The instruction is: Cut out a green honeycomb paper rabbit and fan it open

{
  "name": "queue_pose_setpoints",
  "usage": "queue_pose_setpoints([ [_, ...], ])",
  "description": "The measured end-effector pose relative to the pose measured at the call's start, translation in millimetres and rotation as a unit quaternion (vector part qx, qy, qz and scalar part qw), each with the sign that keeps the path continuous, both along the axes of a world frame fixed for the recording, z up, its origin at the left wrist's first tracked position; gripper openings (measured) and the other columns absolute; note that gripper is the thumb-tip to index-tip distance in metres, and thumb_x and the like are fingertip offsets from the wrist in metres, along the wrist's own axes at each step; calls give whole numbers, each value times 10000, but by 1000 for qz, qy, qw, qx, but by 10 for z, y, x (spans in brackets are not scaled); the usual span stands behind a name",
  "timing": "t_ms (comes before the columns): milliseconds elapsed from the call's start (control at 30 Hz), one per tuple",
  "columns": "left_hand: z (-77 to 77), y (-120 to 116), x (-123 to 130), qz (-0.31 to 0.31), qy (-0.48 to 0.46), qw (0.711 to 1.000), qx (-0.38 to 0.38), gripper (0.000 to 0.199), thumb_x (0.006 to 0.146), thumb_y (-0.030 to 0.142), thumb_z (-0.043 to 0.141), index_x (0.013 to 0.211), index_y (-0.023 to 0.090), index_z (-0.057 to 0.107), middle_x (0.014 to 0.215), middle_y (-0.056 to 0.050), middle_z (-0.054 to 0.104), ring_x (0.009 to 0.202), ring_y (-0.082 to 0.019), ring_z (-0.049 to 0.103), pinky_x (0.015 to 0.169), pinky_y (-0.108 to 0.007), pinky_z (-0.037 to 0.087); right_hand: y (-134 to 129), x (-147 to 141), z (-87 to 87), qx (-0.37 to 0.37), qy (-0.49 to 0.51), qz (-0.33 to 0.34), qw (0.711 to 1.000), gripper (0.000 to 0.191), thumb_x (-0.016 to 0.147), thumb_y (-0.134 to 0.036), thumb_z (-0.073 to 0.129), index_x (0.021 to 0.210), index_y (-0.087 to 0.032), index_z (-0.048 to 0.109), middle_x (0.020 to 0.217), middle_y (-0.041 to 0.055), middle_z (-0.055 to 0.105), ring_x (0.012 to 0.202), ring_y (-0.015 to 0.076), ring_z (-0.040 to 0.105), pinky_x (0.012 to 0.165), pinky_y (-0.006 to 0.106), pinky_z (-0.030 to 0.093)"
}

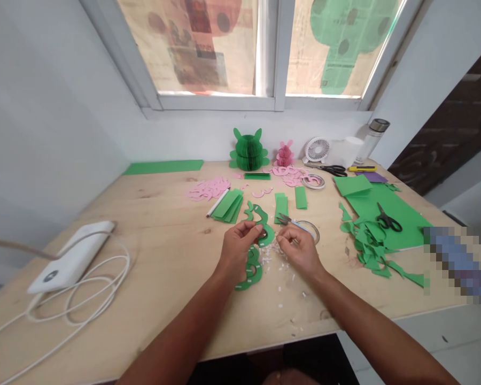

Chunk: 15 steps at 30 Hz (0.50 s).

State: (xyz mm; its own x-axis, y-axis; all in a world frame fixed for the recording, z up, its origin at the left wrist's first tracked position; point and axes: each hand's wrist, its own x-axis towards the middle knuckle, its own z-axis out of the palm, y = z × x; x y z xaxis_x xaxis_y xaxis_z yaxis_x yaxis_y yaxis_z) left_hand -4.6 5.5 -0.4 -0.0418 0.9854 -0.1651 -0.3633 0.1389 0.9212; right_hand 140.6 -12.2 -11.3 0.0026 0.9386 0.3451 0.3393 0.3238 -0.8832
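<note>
A curvy green paper cut-out (267, 236) with small white strips on it is pinched between the thumb and fingers of my left hand (240, 245). Just to its right my right hand (300, 249) is closed in a pinch; whatever its fingertips hold is too small to name. Small scissors or tweezers with a blue handle (300, 225) lie behind my right hand, by a roll of tape (309, 231). More green curved pieces with white strips (253, 271) lie beside my left wrist. Tiny white scraps (268, 255) are scattered between the hands.
Green folded strips (228, 206), pink cut-outs (209, 189) and green (249, 152) and pink (284, 154) honeycomb figures stand or lie behind. Green scraps (371, 243) and black scissors (388, 219) lie right; a white power strip (72, 256) with looped cable lies left.
</note>
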Motion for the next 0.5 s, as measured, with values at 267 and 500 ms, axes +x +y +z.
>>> queue_pose_setpoints([
  [267,-15,-8,12,-9,-1,1000,14,264,562,310,779,697,150,617,600,18,627,599,-123,579,625,-246,434,8,15,-16,-64,57,-32,996,147,790,-320,547,807,-189,611,695,19,636,628,157,566,592,269,436],
  [500,-131,-38,16,-93,34,994,44,176,647,300,749,712,159,666,676,5,663,666,-119,594,678,-236,437,31,22,-8,-73,84,-19,994,156,724,-322,632,797,-184,641,772,30,652,710,172,583,635,276,435],
])
